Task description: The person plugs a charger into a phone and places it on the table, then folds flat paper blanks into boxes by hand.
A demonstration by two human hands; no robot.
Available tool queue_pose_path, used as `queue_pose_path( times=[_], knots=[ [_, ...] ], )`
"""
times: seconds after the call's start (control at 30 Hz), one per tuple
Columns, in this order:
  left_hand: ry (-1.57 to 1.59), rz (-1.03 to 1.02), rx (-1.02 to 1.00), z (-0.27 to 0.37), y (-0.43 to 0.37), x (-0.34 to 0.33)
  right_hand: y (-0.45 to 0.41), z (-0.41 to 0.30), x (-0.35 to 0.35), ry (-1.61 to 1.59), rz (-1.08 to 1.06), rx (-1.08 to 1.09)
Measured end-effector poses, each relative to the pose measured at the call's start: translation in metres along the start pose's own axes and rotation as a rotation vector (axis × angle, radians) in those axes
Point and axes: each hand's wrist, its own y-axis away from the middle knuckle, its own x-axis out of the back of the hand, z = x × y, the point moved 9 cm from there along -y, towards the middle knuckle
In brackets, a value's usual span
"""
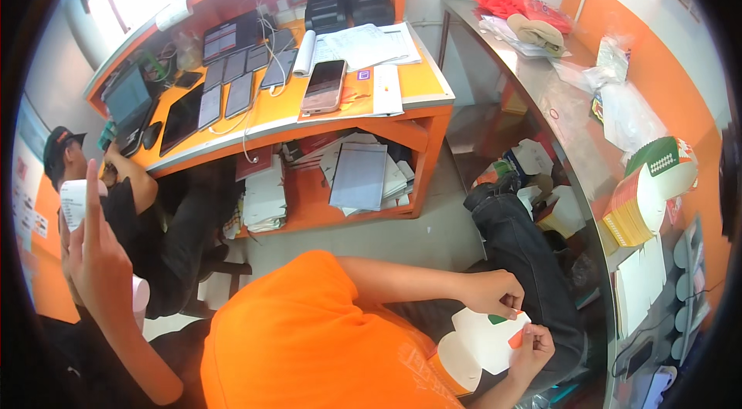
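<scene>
My left hand (495, 292), bare, pinches the upper edge of a white-lined paperboard food box (484, 336), close to a green and orange printed part. My right hand (534, 346) grips an orange-printed corner flap of the same box from below. The box is partly folded, with rounded and angled flaps spread, near my lap beside my orange shirt. Along the right-hand counter lies a nested stack of yellow-edged paperboard boxes (633, 209), with a green printed box (655, 159) at its far end. Flat white sheets (639, 284) lie nearer on that counter.
The orange desk (426, 97) holds phones (324, 86), a tablet (181, 120), a laptop (128, 97) and papers. A person in black (136, 223) sits at left; another person's raised hand (98, 252) holds paper. Clear plastic bags (629, 116) rest on the metal counter (571, 113).
</scene>
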Motion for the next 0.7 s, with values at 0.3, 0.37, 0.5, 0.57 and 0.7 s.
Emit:
queue_pose_path(
  times=[0.3, 0.37, 0.5, 0.57, 0.7],
  knots=[
    [0.024, -0.005, -0.053, 0.004, 0.0, 0.0, 0.0, -0.006, -0.006, 0.024, 0.003, -0.007],
    [0.023, 0.01, -0.067, 0.006, 0.001, 0.002, -0.001, -0.009, -0.006, 0.02, -0.002, 0.019],
    [0.01, 0.044, -0.103, 0.012, -0.002, 0.014, -0.001, -0.002, 0.001, 0.028, 0.02, -0.015],
    [0.063, 0.182, -0.119, 0.007, -0.003, 0.035, -0.002, -0.004, 0.005, 0.049, 0.079, 0.002],
    [-0.056, 0.341, -0.114, 0.009, -0.001, 0.062, -0.003, -0.008, 0.002, 0.009, 0.036, -0.036]
  ],
)
